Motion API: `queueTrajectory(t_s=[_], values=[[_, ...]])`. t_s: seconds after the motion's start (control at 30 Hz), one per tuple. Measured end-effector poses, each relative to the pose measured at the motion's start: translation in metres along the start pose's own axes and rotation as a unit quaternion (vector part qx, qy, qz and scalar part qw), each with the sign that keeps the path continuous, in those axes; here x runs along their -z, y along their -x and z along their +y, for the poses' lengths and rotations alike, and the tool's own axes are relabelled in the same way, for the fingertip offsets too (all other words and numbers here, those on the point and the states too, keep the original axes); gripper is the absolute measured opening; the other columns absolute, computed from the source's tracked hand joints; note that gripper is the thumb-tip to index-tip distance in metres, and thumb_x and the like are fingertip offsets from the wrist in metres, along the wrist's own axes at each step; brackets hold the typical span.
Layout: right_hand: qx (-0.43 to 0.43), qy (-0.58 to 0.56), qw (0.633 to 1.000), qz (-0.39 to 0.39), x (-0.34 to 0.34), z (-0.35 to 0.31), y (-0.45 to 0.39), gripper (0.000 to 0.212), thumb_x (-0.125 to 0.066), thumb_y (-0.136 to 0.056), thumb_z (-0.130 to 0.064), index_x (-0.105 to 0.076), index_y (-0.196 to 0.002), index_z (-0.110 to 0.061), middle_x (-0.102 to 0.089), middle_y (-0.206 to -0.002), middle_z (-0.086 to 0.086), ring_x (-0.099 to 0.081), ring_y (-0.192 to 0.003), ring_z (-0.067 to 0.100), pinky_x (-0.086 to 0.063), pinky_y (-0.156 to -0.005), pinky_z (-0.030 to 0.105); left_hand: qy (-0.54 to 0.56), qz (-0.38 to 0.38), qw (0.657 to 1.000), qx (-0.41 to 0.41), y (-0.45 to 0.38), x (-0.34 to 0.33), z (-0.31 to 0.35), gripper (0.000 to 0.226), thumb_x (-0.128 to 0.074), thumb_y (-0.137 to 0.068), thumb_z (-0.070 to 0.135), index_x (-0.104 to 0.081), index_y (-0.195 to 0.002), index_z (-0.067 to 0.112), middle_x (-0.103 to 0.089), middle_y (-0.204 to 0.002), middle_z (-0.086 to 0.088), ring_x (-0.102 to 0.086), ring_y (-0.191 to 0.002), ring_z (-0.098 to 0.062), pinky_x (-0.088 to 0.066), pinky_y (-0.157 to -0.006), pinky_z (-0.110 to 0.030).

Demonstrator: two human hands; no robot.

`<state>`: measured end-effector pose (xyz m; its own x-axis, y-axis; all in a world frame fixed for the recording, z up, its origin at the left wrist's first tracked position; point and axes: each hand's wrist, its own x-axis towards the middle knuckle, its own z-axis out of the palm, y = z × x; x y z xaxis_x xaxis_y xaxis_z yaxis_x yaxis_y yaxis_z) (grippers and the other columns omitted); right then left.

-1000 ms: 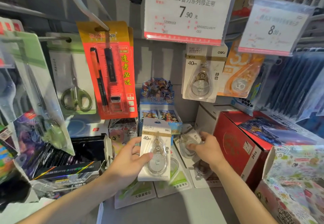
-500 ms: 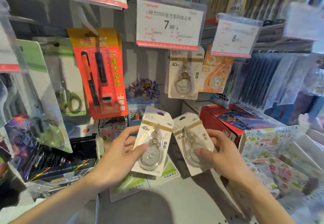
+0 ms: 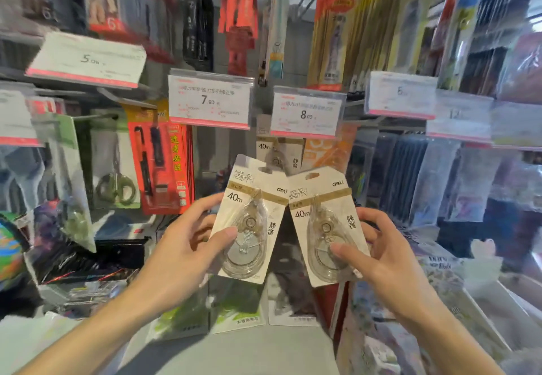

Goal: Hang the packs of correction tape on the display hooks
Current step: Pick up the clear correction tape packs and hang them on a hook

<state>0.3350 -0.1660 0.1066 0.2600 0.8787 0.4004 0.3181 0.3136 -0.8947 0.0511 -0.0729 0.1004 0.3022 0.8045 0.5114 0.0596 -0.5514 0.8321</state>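
Left hand (image 3: 179, 254) pinches left pack (image 3: 252, 213), right hand (image 3: 387, 257) right pack (image 3: 325, 222); both upright, holes topmost, hung pack (image 3: 280, 150) just above left pack.

You hold two white carded packs, each with a clear teardrop blister, a tan band and "40m" print. The left pack (image 3: 249, 222) tilts right, the right pack (image 3: 325, 225) tilts left, top corners touching. Behind them a third pack (image 3: 278, 151) hangs on its hook under the 8.00 tag (image 3: 308, 113)
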Motion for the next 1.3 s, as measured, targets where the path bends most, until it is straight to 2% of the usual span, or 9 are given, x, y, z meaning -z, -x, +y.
queueTrajectory(t_s=[0.17,0.3,0.4,0.5,0.57,0.7,0.83,1.07,1.3], values=[[0.058,-0.019,0.998,-0.018,0.036,0.0,-0.01,0.044,-0.076,-0.089,-0.007,-0.058,-0.121,-0.031,-0.08,-0.109,-0.004,-0.078,-0.097,0.017,-0.065,-0.08,0.039,-0.029,0.063,0.998,-0.01,0.011,-0.031,0.032,0.048,-0.068,-0.085,0.034,-0.056,-0.131,0.043,-0.076,-0.115,0.019,-0.071,-0.109,-0.002,-0.056,-0.088,-0.021],[0.069,-0.053,0.996,-0.03,0.046,-0.002,-0.021,0.045,-0.076,-0.09,-0.008,-0.057,-0.121,-0.034,-0.08,-0.109,-0.006,-0.078,-0.097,0.018,-0.063,-0.081,0.048,-0.062,0.103,0.993,-0.002,0.015,-0.045,0.054,0.044,-0.067,-0.096,0.019,-0.056,-0.13,0.043,-0.076,-0.112,0.022,-0.071,-0.105,0.002,-0.053,-0.087,-0.022],[0.079,-0.075,0.993,-0.036,0.046,-0.005,-0.027,0.045,-0.077,-0.09,-0.011,-0.057,-0.121,-0.038,-0.079,-0.11,-0.008,-0.078,-0.097,0.015,-0.064,-0.08,0.044,-0.08,0.121,0.989,0.007,0.016,-0.05,0.066,0.045,-0.068,-0.096,0.02,-0.055,-0.134,0.041,-0.074,-0.114,0.025,-0.068,-0.107,0.006,-0.054,-0.093,-0.029],[0.09,-0.09,0.99,-0.055,0.045,-0.012,-0.033,0.043,-0.077,-0.09,-0.015,-0.058,-0.117,-0.044,-0.08,-0.109,-0.011,-0.078,-0.096,0.012,-0.065,-0.073,0.03,-0.089,0.13,0.988,0.004,0.016,-0.051,0.073,0.045,-0.068,-0.096,0.024,-0.055,-0.133,0.047,-0.074,-0.12,0.021,-0.068,-0.115,-0.001,-0.053,-0.102,-0.041],[0.095,-0.101,0.988,-0.063,0.046,-0.015,-0.036,0.042,-0.076,-0.091,-0.016,-0.058,-0.118,-0.043,-0.079,-0.111,-0.01,-0.079,-0.097,0.014,-0.065,-0.074,0.031,-0.095,0.124,0.988,-0.005,0.018,-0.05,0.076,0.043,-0.068,-0.096,0.03,-0.054,-0.129,0.054,-0.073,-0.123,0.02,-0.067,-0.118,-0.007,-0.052,-0.103,-0.046],[0.116,-0.117,0.984,-0.062,0.048,-0.019,-0.034,0.046,-0.079,-0.085,-0.026,-0.058,-0.122,-0.041,-0.079,-0.115,-0.007,-0.078,-0.101,0.015,-0.064,-0.077,0.034,-0.103,0.121,0.986,-0.04,0.024,-0.043,0.082,0.044,-0.069,-0.088,0.049,-0.053,-0.128,0.058,-0.073,-0.121,0.023,-0.069,-0.113,-0.002,-0.055,-0.092,-0.03],[0.128,-0.111,0.984,-0.053,0.052,-0.023,-0.03,0.058,-0.081,-0.074,-0.043,-0.057,-0.126,-0.041,-0.079,-0.115,-0.009,-0.078,-0.1,0.012,-0.062,-0.074,0.02,-0.132,0.126,0.981,-0.07,0.028,-0.033,0.093,0.044,-0.066,-0.094,0.035,-0.053,-0.13,0.056,-0.072,-0.118,0.028,-0.069,-0.109,0.003,-0.054,-0.083,-0.016],[0.102,-0.079,0.991,-0.036,0.044,-0.016,-0.035,0.038,-0.075,-0.092,-0.022,-0.06,-0.116,-0.047,-0.079,-0.109,-0.013,-0.078,-0.096,0.011,-0.063,-0.083,0.046,-0.157,0.134,0.973,-0.101,0.022,-0.021,0.112,0.045,-0.066,-0.096,0.025,-0.054,-0.136,0.042,-0.072,-0.113,0.033,-0.067,-0.106,0.009,-0.046,-0.079,-0.001],[0.098,-0.068,0.992,-0.049,0.015,-0.032,-0.053,0.032,-0.074,-0.093,-0.022,-0.059,-0.118,-0.038,-0.079,-0.109,-0.012,-0.079,-0.095,0.011,-0.064,-0.086,0.047,-0.143,0.128,0.975,-0.111,0.016,-0.014,0.122,0.041,-0.066,-0.095,0.031,-0.054,-0.124,0.057,-0.072,-0.119,0.028,-0.065,-0.115,0.003,-0.048,-0.096,-0.028]])
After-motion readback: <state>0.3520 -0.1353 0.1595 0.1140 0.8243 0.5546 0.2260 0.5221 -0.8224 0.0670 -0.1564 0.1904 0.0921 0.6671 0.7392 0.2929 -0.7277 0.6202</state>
